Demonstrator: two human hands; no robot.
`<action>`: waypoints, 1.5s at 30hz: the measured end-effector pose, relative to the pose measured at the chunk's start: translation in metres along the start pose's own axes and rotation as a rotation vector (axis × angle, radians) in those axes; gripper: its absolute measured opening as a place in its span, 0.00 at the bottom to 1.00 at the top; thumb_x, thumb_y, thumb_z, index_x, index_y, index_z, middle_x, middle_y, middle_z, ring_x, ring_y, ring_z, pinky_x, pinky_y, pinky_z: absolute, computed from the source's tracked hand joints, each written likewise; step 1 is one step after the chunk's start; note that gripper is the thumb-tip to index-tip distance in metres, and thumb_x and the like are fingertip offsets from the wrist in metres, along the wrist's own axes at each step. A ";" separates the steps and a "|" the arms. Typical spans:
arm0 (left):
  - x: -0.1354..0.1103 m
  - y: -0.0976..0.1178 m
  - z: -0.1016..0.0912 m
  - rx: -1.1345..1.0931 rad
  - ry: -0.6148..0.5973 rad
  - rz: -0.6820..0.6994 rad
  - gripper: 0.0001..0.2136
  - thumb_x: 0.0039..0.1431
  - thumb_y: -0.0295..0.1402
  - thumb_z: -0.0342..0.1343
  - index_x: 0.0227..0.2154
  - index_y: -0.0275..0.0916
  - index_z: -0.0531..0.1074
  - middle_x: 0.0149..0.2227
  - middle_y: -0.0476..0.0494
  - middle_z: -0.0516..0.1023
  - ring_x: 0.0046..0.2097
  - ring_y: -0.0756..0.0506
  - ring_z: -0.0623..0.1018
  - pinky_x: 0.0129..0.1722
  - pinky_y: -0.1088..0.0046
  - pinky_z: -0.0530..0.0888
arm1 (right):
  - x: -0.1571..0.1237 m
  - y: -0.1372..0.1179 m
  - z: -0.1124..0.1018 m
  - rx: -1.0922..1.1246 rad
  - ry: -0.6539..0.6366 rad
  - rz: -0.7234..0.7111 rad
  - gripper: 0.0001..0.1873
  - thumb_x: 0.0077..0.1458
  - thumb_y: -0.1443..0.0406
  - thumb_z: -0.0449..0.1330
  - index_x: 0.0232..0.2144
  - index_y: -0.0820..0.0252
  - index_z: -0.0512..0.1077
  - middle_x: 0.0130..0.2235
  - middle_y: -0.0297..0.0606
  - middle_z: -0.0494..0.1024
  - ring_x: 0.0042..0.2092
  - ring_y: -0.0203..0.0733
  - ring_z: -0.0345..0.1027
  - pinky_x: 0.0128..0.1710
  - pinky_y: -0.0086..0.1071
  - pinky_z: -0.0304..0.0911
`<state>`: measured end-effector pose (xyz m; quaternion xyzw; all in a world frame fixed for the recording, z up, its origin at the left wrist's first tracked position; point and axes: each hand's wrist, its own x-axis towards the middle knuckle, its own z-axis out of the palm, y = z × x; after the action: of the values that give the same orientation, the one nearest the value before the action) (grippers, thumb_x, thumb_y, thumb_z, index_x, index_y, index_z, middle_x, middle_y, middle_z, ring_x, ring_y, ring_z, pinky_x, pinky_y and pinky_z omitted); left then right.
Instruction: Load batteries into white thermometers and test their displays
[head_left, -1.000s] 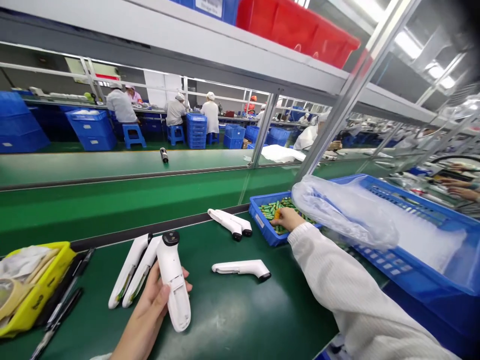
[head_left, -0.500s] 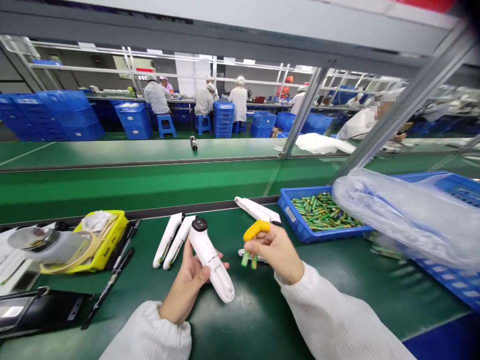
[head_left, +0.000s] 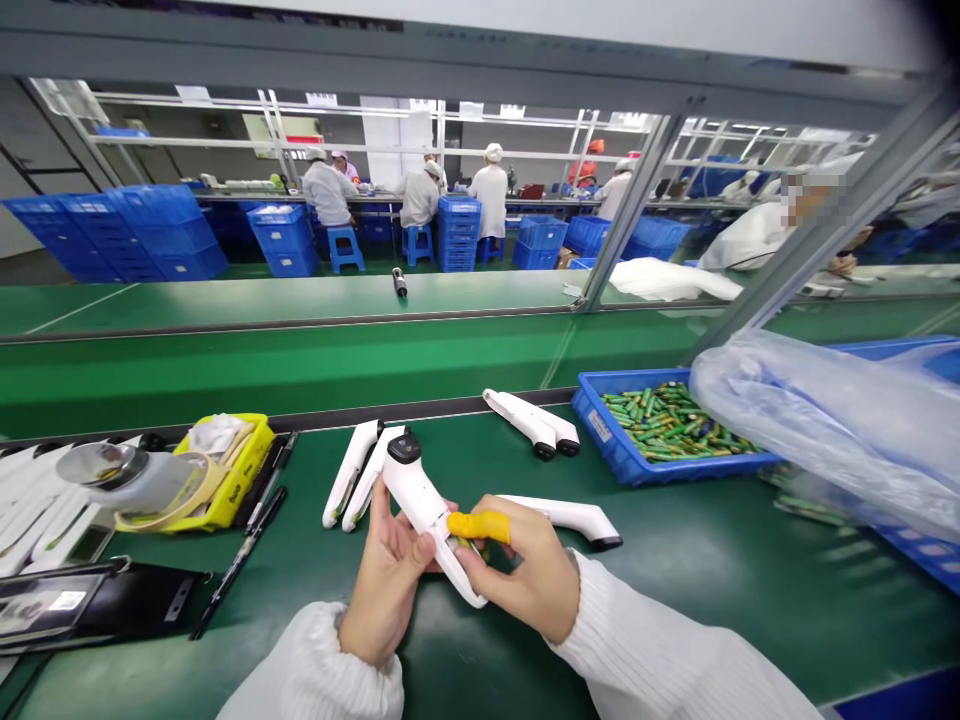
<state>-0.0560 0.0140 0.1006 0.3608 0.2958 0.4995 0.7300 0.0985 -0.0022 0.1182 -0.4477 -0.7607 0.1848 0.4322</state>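
Observation:
My left hand [head_left: 390, 585] is wrapped round a white handheld device [head_left: 412, 490] with a black tip, tilted, its open battery compartment facing up. At that compartment, my right hand [head_left: 534, 570] pinches green batteries [head_left: 481, 546], mostly hidden under its fingers. A yellow finger cot [head_left: 480, 526] covers the right index finger, which presses against the device. Just left of the held device lie two similar devices. Beyond my right hand, another white device [head_left: 577, 516] rests on the green table [head_left: 675, 580], and two more [head_left: 525, 420] lie farther back.
A blue tray [head_left: 622, 460] of green batteries stands at right, beside plastic bagging [head_left: 825, 430] over a blue crate. At left are a yellow tray [head_left: 259, 450], a dispenser bottle [head_left: 142, 492], pens [head_left: 240, 565] and a black pouch [head_left: 150, 605]. People work at benches beyond.
My right hand has moved left and down, bringing the batteries from above the table to the device's compartment. My left hand keeps its hold. The view has shifted slightly.

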 end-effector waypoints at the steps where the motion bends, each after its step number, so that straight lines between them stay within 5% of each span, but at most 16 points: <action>1: 0.000 0.001 -0.001 -0.002 0.003 0.005 0.43 0.51 0.39 0.64 0.62 0.52 0.40 0.42 0.41 0.75 0.39 0.41 0.78 0.34 0.68 0.76 | -0.001 0.001 0.000 0.002 -0.012 -0.002 0.05 0.54 0.67 0.58 0.31 0.61 0.74 0.25 0.34 0.69 0.26 0.34 0.62 0.26 0.28 0.57; 7: 0.007 0.006 -0.003 0.036 0.051 0.060 0.38 0.52 0.40 0.63 0.60 0.51 0.46 0.41 0.43 0.75 0.41 0.40 0.79 0.32 0.70 0.76 | -0.001 0.013 -0.006 -0.053 -0.097 -0.134 0.16 0.62 0.59 0.51 0.36 0.62 0.75 0.34 0.43 0.74 0.33 0.39 0.68 0.33 0.32 0.63; 12: 0.007 0.002 0.000 0.041 0.020 0.063 0.44 0.48 0.42 0.65 0.61 0.54 0.41 0.41 0.43 0.75 0.43 0.38 0.79 0.36 0.65 0.77 | 0.001 0.016 -0.011 0.449 0.162 0.246 0.12 0.60 0.57 0.56 0.35 0.59 0.73 0.27 0.36 0.72 0.22 0.32 0.62 0.22 0.28 0.61; 15: 0.007 -0.002 -0.001 0.039 0.018 0.058 0.45 0.48 0.42 0.65 0.61 0.55 0.40 0.42 0.42 0.76 0.44 0.38 0.78 0.39 0.63 0.76 | 0.001 0.016 -0.008 0.638 0.093 0.319 0.13 0.60 0.57 0.55 0.40 0.59 0.70 0.28 0.35 0.72 0.18 0.29 0.57 0.19 0.26 0.59; 19: 0.008 -0.001 -0.004 0.072 0.054 0.096 0.44 0.47 0.42 0.65 0.60 0.57 0.41 0.42 0.44 0.76 0.41 0.40 0.79 0.35 0.67 0.77 | 0.002 0.014 -0.010 0.268 -0.128 0.048 0.10 0.60 0.67 0.51 0.42 0.61 0.70 0.37 0.41 0.73 0.33 0.37 0.68 0.33 0.31 0.67; 22: 0.009 0.000 -0.007 0.094 0.074 0.118 0.43 0.48 0.42 0.65 0.60 0.57 0.41 0.41 0.44 0.76 0.42 0.39 0.79 0.35 0.66 0.77 | 0.003 0.014 -0.014 -0.050 -0.240 -0.113 0.15 0.58 0.72 0.47 0.43 0.62 0.70 0.37 0.42 0.72 0.33 0.37 0.67 0.33 0.31 0.66; 26: 0.010 -0.002 -0.008 0.102 0.053 0.124 0.44 0.50 0.41 0.64 0.61 0.55 0.39 0.42 0.43 0.76 0.44 0.37 0.78 0.37 0.63 0.77 | 0.002 0.015 -0.015 -0.208 -0.098 -0.189 0.15 0.57 0.72 0.49 0.42 0.60 0.72 0.34 0.41 0.75 0.33 0.40 0.68 0.32 0.33 0.66; 31: 0.012 -0.004 -0.009 0.104 0.058 0.171 0.45 0.49 0.40 0.65 0.61 0.54 0.39 0.42 0.43 0.77 0.44 0.37 0.79 0.42 0.57 0.75 | -0.004 0.012 -0.015 0.001 0.097 0.039 0.06 0.57 0.67 0.58 0.39 0.57 0.73 0.35 0.38 0.78 0.35 0.40 0.73 0.36 0.33 0.69; 35: 0.012 0.001 -0.010 0.137 0.078 0.177 0.43 0.49 0.39 0.65 0.60 0.54 0.40 0.41 0.43 0.77 0.45 0.37 0.78 0.42 0.57 0.76 | -0.003 0.010 -0.012 0.071 -0.008 -0.020 0.04 0.56 0.64 0.60 0.35 0.58 0.73 0.39 0.42 0.78 0.40 0.44 0.71 0.41 0.38 0.68; 37: 0.012 0.003 -0.013 0.148 0.019 0.157 0.41 0.50 0.39 0.64 0.60 0.53 0.42 0.42 0.42 0.77 0.46 0.37 0.78 0.45 0.56 0.75 | -0.003 0.013 -0.008 0.258 -0.093 0.129 0.10 0.51 0.59 0.65 0.31 0.59 0.71 0.40 0.42 0.76 0.40 0.44 0.71 0.39 0.37 0.68; 41: 0.012 0.000 -0.022 0.151 -0.131 0.116 0.34 0.53 0.37 0.62 0.57 0.50 0.48 0.44 0.41 0.76 0.48 0.36 0.77 0.46 0.58 0.74 | -0.005 0.024 0.006 0.870 -0.352 0.573 0.28 0.38 0.49 0.70 0.30 0.60 0.62 0.27 0.33 0.73 0.25 0.35 0.69 0.23 0.27 0.65; 45: 0.014 -0.003 -0.026 0.155 -0.197 0.047 0.38 0.55 0.35 0.60 0.61 0.53 0.40 0.47 0.39 0.74 0.48 0.38 0.76 0.42 0.62 0.75 | -0.010 0.028 0.021 0.975 -0.381 0.687 0.31 0.38 0.49 0.69 0.36 0.60 0.60 0.25 0.28 0.69 0.19 0.29 0.64 0.16 0.20 0.55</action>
<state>-0.0701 0.0325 0.0823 0.4701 0.2520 0.4542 0.7135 0.0987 0.0062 0.0827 -0.3773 -0.4653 0.7156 0.3594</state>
